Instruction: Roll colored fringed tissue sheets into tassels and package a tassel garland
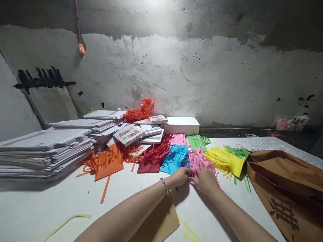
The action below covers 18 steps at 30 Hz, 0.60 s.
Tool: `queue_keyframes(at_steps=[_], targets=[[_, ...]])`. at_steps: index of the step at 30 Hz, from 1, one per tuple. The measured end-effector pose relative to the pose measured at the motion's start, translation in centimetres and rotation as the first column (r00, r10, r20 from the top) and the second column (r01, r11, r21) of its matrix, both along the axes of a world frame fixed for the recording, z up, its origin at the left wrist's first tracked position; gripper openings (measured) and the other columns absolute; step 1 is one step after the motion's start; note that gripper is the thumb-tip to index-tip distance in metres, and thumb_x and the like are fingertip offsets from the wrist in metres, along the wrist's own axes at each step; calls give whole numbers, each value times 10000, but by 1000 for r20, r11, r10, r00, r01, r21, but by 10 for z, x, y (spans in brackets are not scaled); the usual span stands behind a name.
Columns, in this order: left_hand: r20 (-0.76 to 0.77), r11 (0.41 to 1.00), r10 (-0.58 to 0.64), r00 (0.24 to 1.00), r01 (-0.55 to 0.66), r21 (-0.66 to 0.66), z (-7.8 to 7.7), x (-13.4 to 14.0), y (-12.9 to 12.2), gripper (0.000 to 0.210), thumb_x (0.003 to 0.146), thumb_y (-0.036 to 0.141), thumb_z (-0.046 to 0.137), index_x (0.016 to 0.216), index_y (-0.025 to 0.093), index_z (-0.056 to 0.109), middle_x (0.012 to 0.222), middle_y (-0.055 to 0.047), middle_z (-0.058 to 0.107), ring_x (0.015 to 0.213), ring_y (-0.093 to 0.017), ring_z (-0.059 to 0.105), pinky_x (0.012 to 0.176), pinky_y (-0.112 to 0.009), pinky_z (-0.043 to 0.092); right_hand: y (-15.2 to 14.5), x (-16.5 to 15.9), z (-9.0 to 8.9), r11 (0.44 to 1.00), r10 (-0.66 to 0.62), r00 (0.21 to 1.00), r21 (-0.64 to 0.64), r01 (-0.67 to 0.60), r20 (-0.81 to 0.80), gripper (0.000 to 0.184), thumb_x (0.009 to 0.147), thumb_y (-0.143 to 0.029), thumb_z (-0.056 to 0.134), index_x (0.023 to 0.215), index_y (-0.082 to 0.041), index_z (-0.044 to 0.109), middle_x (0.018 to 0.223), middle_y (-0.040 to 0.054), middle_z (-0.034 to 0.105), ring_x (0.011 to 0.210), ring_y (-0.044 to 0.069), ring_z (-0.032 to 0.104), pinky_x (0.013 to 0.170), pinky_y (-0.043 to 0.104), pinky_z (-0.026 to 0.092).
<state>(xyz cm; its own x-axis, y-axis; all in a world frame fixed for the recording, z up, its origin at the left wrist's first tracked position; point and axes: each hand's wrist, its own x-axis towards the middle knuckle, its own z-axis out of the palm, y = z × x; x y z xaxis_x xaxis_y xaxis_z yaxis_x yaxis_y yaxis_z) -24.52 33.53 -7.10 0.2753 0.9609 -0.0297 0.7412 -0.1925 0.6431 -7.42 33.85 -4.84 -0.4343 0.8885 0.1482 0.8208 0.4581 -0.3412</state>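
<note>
My left hand (182,177), with a silver bracelet on its wrist, is closed at the near edge of a bundle of pink fringed tissue paper (199,159). My right hand (206,181) pinches the same bundle from the right, its fingertips close to those of the left. The fingers partly hide the paper's near edge. A blue fringed bundle (174,158) lies just left of the hands, and a dark red one (154,158) lies beyond it. To the right rests a yellow fringed bundle (228,160).
Orange fringed bundles (108,161) and stacks of white flat cardboard (45,148) lie left. Behind are printed boxes (128,133), a white box (182,125) and a red plastic bag (141,111). A brown bag (285,188) covers the right side. Tan card (161,218) lies under my left forearm.
</note>
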Motion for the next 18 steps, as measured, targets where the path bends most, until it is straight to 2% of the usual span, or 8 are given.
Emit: queue_keyframes(at_steps=[5, 10, 15, 18], targets=[[69, 1000, -9, 998, 11, -24, 1, -1, -3, 259, 983, 343, 642, 1150, 148, 670, 1174, -73, 686, 1033, -244, 678, 893, -438, 580, 7, -7, -10, 994, -104, 995, -29, 104, -8, 235, 984, -372, 638, 1089, -165, 669, 1121, 65, 688, 997, 190, 672, 906, 410, 558], [105, 999, 14, 994, -10, -43, 4, -1, -4, 255, 981, 343, 645, 1138, 144, 671, 1153, -70, 689, 1005, -236, 683, 872, -427, 586, 19, 9, -17, 989, -119, 984, -108, 105, -131, 218, 989, -377, 629, 1058, -175, 673, 1055, 38, 696, 899, 160, 677, 824, 360, 577], [109, 993, 115, 987, -111, -46, 8, 6, -4, 270, 984, 346, 640, 1165, 146, 658, 1166, -75, 681, 1011, -236, 680, 874, -432, 586, 28, 17, -31, 976, -139, 943, -205, 78, -303, 221, 962, -371, 665, 1032, -162, 680, 1035, 27, 699, 856, 154, 676, 764, 328, 582], [93, 978, 204, 975, -198, -67, 10, 14, -4, 285, 988, 363, 633, 1169, 144, 656, 1152, -70, 683, 983, -234, 686, 851, -419, 592, 32, 21, -40, 966, -166, 911, -250, 72, -379, 249, 967, -371, 663, 1083, -151, 655, 1009, 25, 687, 820, 146, 675, 723, 318, 589]])
